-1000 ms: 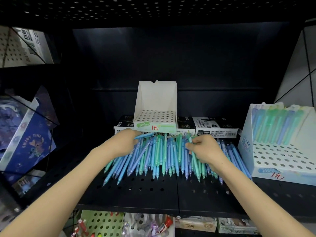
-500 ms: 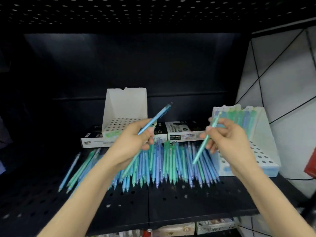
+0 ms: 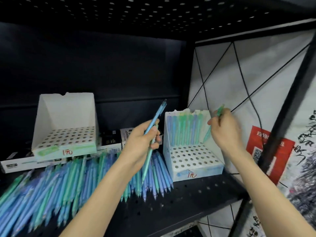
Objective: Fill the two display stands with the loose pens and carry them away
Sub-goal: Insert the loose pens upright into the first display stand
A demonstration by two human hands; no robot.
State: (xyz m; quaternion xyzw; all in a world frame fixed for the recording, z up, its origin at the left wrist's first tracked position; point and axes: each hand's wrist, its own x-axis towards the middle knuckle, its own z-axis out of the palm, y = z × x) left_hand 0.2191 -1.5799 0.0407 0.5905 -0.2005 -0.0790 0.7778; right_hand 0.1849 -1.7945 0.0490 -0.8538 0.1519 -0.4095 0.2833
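Observation:
Two white display stands with hole grids sit on a black perforated shelf. The left stand has no pens in it. The right stand has one back row of blue and green pens. My right hand pinches a green pen over the right stand's back right corner, tip pointing down. My left hand grips a blue pen and a green pen in front of the right stand's left side. Many loose blue and green pens lie across the shelf.
Flat black-and-white boxes lie under and behind the left stand. A white side panel with black lines and a red sign closes the shelf's right end. Another perforated shelf hangs overhead.
Both hands lifted pens off the pile. My right hand carried its green pen up and right to the right stand's back row. The view swung right.

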